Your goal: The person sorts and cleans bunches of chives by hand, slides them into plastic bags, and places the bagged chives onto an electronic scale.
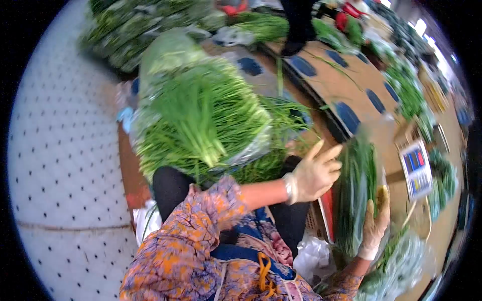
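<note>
My left hand (317, 173), in a pale glove, hovers just left of a clear plastic bag of long green chives (354, 200). Its fingers are spread, with nothing between them. My right hand (376, 220), also gloved, grips the right side of that bag; part of its hold is hidden behind the plastic. The bag stands lengthwise between the two hands, its upper end blurred. Beside my knees lies a large pile of loose chives (241, 105) on open plastic, with a separate bunch (193, 120) spread on top.
A digital scale (416, 168) stands to the right. More bagged greens (401, 261) lie at the lower right, and stacked bags (145, 35) at the upper left. Another person's dark leg (297, 25) is on the cardboard (326, 65) ahead. White dotted flooring (70, 150) runs along the left.
</note>
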Demonstrator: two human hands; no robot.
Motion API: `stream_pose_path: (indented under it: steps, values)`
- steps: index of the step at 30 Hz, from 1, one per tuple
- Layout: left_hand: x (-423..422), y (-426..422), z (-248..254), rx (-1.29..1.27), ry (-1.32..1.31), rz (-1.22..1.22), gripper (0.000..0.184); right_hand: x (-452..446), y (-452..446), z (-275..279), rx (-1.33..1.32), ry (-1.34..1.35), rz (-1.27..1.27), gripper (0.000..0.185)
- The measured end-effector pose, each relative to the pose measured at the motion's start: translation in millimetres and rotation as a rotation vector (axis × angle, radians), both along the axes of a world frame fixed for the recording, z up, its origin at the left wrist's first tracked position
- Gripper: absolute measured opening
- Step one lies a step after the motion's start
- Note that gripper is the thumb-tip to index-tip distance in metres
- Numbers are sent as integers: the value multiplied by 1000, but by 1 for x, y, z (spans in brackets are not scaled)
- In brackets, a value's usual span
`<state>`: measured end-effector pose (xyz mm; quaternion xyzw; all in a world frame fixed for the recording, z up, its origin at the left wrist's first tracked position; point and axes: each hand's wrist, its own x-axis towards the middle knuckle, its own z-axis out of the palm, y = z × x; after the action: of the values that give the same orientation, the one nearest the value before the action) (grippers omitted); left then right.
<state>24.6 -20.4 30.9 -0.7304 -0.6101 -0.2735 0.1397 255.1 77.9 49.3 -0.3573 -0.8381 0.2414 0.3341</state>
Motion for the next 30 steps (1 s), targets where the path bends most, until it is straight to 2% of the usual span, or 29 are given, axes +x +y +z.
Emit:
stream_pose_path:
  steps: [1, 2, 3, 4, 5, 6, 7, 8, 10, 11, 12, 14, 16, 18, 19, 20, 21, 22, 24, 26, 28, 29, 30]
  values:
    - [-10, -28, -24, -3, -137, 48, 19, -25, -11, -5, -125, 155, 89, 45]
    - [-22, -52, -57, 3, -275, 81, 21, -49, -21, -9, -242, 178, 194, 42]
    - [-31, -83, -80, -65, -518, 183, 21, -79, -37, -9, -272, 102, 297, 38]
    - [-38, -116, -99, -133, -764, 273, 20, -105, -52, -16, -176, 21, 417, 35]
    - [-47, -145, -114, -104, -814, 409, 20, -132, -65, -35, -425, 87, 566, 32]
    - [-57, -170, -131, -75, -865, 535, 19, -161, -80, -59, -476, 82, 644, 33]
    - [-65, -189, -139, -6, -1090, 586, 21, -185, -95, -68, -391, -48, 694, 33]
    - [-73, -204, -146, 68, -1315, 627, 24, -209, -107, -96, -438, -35, 764, 35]
    - [-86, -225, -165, 284, -1792, 624, 39, -257, -136, -128, -271, -145, 768, 35]
    - [-94, -230, -173, 228, -1772, 666, 48, -278, -150, -128, -223, -228, 787, 39]
    - [-100, -230, -178, 242, -1777, 663, 48, -298, -161, -144, -37, -303, 750, 57]
    - [-112, -225, -186, 294, -2022, 582, 51, -327, -182, -143, 76, -480, 670, 79]
    - [-120, -226, -195, 189, -1835, 523, 53, -345, -193, -149, 55, -557, 602, 95]
    - [-124, -220, -207, 237, -1838, 443, 47, -356, -191, -153, 89, -619, 573, 95]
    - [-124, -214, -213, 244, -1847, 440, 47, -364, -184, -152, -5, -747, 618, 90]
    - [-122, -208, -220, 343, -1685, 526, 43, -372, -180, -138, -105, -875, 658, 86]
    - [-119, -206, -227, 433, -1520, 609, 39, -378, -171, -122, -211, -922, 710, 66]
    - [-116, -207, -228, 436, -1534, 613, 39, -377, -158, -134, -205, -797, 709, 53]
    - [-115, -209, -221, 484, -1470, 555, 31, -381, -147, -103, -341, -839, 732, 44]
    - [-117, -207, -191, 395, -1498, 602, 27, -381, -133, -108, -504, -687, 690, 40]
    - [-117, -203, -159, 405, -1459, 566, 24, -380, -131, -102, -462, -653, 696, 42]
    - [-122, -204, -152, 233, -1451, 611, 26, -380, -129, -109, -466, -601, 697, 42]
    - [-127, -201, -154, 234, -1458, 612, 26, -379, -127, -115, -470, -549, 697, 42]
